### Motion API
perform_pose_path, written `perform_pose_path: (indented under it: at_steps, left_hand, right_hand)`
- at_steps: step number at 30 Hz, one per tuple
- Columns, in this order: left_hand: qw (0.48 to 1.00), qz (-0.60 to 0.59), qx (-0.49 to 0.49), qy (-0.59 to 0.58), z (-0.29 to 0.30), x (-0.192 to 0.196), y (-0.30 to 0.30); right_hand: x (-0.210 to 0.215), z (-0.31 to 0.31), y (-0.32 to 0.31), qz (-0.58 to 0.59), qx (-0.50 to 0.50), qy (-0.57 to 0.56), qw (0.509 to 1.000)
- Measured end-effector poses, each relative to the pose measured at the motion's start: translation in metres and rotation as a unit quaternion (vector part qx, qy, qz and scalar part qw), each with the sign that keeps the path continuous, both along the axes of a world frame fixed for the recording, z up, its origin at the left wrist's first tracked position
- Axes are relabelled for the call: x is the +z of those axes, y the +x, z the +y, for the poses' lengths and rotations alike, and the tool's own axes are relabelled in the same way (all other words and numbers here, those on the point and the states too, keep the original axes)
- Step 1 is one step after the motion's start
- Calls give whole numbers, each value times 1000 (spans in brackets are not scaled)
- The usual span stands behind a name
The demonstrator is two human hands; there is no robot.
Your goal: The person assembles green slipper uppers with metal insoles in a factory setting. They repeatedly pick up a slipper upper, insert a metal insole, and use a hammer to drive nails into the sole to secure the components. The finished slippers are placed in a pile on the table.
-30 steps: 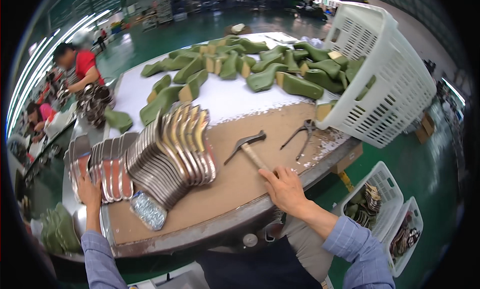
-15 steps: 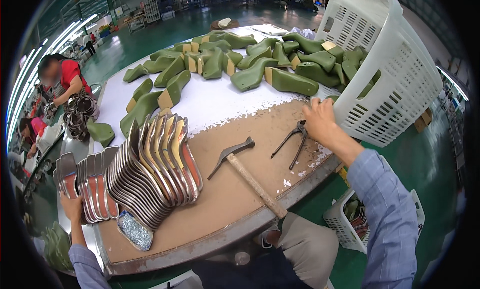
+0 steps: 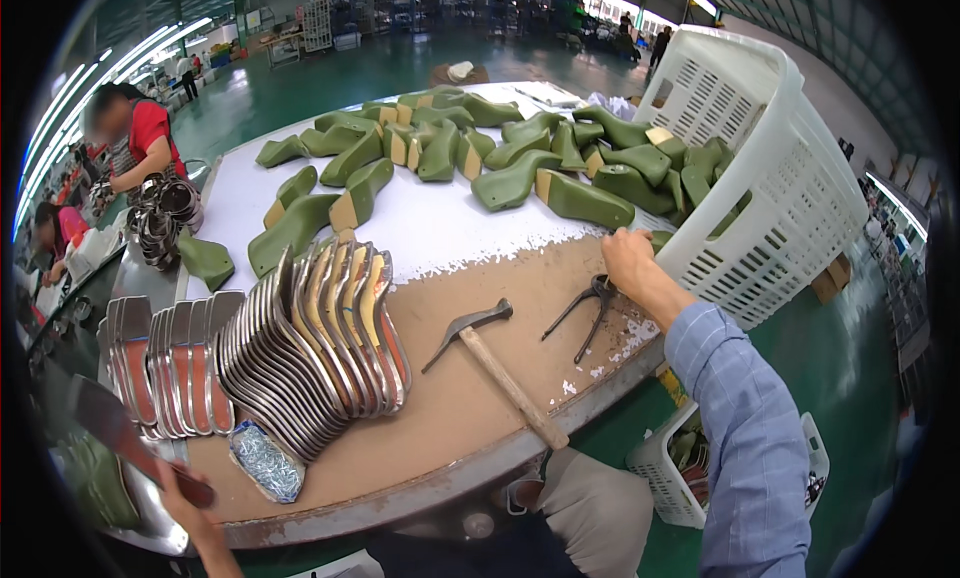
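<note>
My left hand (image 3: 186,500), at the lower left, is closed round the end of a dark sole-shaped plate (image 3: 128,440), slightly smeared by motion. Beside it stand rows of metal-edged sole-shaped plates (image 3: 285,363) with reddish and yellow faces, stacked on edge. My right hand (image 3: 632,260) has its fingers curled at the near rim of a tipped white plastic basket (image 3: 775,203); what they hold, if anything, is hidden. Just below that hand lie black pincers (image 3: 590,308) with their handles spread. Green shoe lasts (image 3: 515,181) spill from the basket across the white sheet.
A hammer (image 3: 505,378) with a wooden handle lies mid-table. Near the front edge sits a small tray of nails (image 3: 268,463). A second white basket (image 3: 660,478) stands on the floor at right. A co-worker in red (image 3: 150,138) is at far left, beside metal rings (image 3: 160,223).
My left hand has taken a sole-shaped plate off the left end of the row and brought it toward me. The right hand stays at the basket's rim. The view has shifted slightly.
</note>
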State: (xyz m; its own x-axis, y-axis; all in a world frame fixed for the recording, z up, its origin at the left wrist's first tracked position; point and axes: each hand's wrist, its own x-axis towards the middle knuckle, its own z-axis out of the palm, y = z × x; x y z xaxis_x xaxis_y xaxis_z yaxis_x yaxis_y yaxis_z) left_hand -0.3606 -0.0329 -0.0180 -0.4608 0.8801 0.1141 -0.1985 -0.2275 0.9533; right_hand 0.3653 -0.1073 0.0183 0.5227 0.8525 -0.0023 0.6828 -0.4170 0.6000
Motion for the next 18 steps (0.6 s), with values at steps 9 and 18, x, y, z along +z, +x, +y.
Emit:
perform_pose_path:
  at_steps: [9,18]
  left_hand:
    - [982,164,-20,-96,-90,-48,31]
    - [983,162,29,-76,-91,-43,47]
  right_hand:
    - [5,53,-6,128,57,268,953]
    - [4,123,88,71,-126,380,914]
